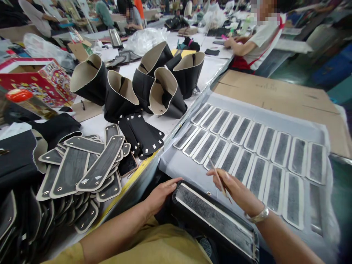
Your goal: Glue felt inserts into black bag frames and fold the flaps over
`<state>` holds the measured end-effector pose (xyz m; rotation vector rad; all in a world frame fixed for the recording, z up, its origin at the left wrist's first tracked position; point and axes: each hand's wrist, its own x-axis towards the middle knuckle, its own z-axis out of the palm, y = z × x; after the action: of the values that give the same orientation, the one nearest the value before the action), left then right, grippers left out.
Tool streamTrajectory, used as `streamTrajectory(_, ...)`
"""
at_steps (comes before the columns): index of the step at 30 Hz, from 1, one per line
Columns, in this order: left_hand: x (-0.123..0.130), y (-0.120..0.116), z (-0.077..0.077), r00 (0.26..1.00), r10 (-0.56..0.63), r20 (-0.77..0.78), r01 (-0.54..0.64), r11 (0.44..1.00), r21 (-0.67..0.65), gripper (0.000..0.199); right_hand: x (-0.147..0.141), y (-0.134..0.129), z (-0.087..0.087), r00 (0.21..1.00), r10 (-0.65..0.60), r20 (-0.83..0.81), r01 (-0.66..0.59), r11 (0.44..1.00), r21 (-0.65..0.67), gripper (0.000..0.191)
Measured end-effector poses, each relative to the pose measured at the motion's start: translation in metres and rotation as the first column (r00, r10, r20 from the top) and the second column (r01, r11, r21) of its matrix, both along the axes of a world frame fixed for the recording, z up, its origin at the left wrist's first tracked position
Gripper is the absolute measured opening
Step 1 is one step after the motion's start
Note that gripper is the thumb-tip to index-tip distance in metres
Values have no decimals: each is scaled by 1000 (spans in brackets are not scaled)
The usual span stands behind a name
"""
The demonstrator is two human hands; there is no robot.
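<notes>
My left hand grips the near-left end of a long black leather-like piece that lies across my lap. Its top bears a grey strip with a pale border. Above its far edge, my right hand pinches a thin pale stick, closed around it like a pen. The stick's tip points up and left, over rows of grey panels with pale borders on a light sheet. A small metal stud shows on the piece's far side.
To my left lie heaped grey strips with pale edges and studs. Black straps and a phone are beside them. Curled black pieces with beige linings stand behind. Flat cardboard lies beyond the panels; a co-worker sits at the table.
</notes>
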<state>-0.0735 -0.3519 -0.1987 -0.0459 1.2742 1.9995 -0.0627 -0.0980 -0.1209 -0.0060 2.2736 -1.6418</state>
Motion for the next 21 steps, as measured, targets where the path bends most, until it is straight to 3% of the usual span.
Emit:
streamTrajectory(2,-6,-1,4,999,-28,23,28,999,-24,45,1,-5,6,999,-48,9,48,935,-351,70)
streamTrajectory(4,-12,-1,10,999,-45,2,45,996,-71,42,0,-18,10,998,-62,7,56,844,-533,79)
streamTrajectory(6,-16,0,15,997,-68,-31,65,994,-94,39,-3,-37,10,992,-124,4,105,823,-559,78)
streamTrajectory(8,-19,2,19,992,-91,-85,81,990,-112,35,-9,-59,7,961,-277,-9,223,791,-569,67)
streamTrajectory(11,-17,6,19,963,-108,-245,57,977,-207,32,-22,-95,0,831,-556,26,442,631,-637,40)
streamTrajectory(14,-13,6,17,933,-108,-344,7,960,-281,34,-32,-124,-6,735,-673,78,543,516,-663,32)
streamTrajectory(16,-10,3,14,955,-86,-285,24,977,-212,36,-36,-138,-10,718,-691,88,558,494,-667,33)
streamTrajectory(18,-8,-1,10,986,-42,-162,32,998,-62,40,-37,-146,-14,704,-704,93,575,489,-656,34)
streamTrajectory(21,-7,-6,2,1000,8,-18,-6,995,98,44,-37,-150,-22,686,-726,51,600,525,-604,35)
